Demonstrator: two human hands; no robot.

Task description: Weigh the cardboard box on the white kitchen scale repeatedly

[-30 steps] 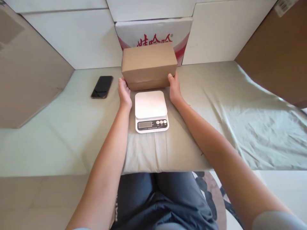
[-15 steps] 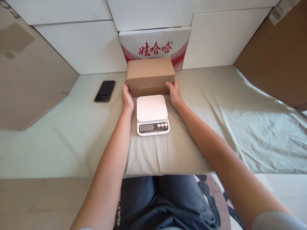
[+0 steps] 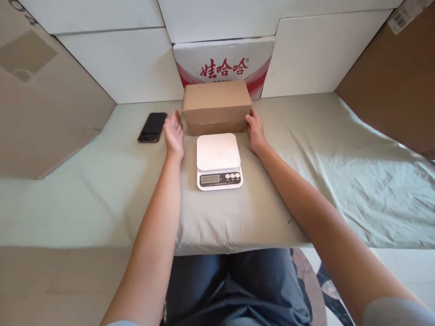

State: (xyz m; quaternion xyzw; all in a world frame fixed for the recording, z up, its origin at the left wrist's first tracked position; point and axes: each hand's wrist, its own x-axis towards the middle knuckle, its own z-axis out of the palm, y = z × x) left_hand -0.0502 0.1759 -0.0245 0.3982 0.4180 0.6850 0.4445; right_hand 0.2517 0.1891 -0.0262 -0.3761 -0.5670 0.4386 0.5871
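The left hand (image 3: 174, 131) is spread flat with the palm turned inward, just beside the left end of the brown cardboard box (image 3: 216, 107) but apart from it and grasping nothing. The right hand (image 3: 255, 130) is loosely spread too, its fingertips at the box's right end; contact there is hard to tell. The box rests on the cloth-covered tabletop (image 3: 322, 154), just behind the white scale (image 3: 219, 160). A phone (image 3: 152, 127) lies near the left hand, and a careless sideways sweep could knock it.

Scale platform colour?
White, on the kitchen scale in front of the cardboard box; head view.
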